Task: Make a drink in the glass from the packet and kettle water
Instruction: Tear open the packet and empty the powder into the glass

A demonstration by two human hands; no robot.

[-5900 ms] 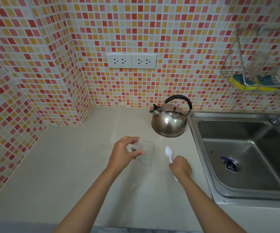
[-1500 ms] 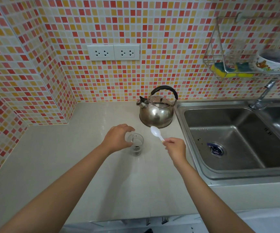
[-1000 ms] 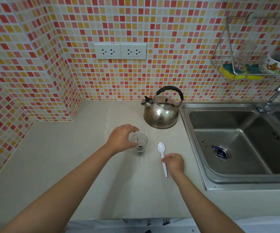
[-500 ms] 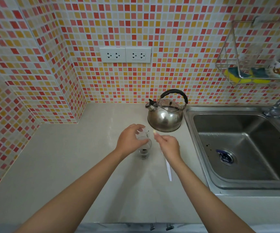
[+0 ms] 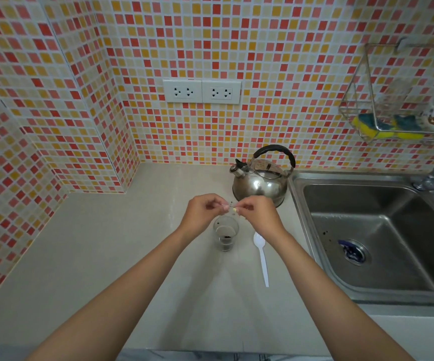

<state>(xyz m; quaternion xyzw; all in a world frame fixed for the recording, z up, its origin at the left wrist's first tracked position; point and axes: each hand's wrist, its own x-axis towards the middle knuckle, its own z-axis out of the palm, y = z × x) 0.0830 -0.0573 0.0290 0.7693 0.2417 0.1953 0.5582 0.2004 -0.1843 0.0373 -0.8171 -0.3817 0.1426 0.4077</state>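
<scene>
Both hands have a tight grip on one tiny thing: the left hand [image 5: 205, 212] and the right hand [image 5: 256, 213] pinch it between finger and thumb, one from each side. The small thing [image 5: 232, 208] is pale with a yellowish bit, and it is too small to say for sure what it is. It may be the packet. The hands are held up in the air, close together, right above the glass [image 5: 225, 235].

The glass stands upright on the table [image 5: 106, 256]. It is clear, and there is something dark at the bottom of it. A pale round shape shows inside it near the top, but I cannot tell what that is.

A white plastic spoon [image 5: 262, 256] lies flat on the table just to the right of the glass. It does not touch the glass. Its bowl end points away from the person and its handle points back toward them.

The shiny metal kettle [image 5: 261, 182] with a black handle sits on the table behind the hands, near the wall. It is next to the sink [image 5: 366, 230], which is on the right side.

On the wall with little red, orange and yellow tiles are two white sockets [image 5: 202, 91]. A wire rack [image 5: 387, 110] hangs up on the right, and it holds yellow and green sponges [image 5: 382, 126]
</scene>
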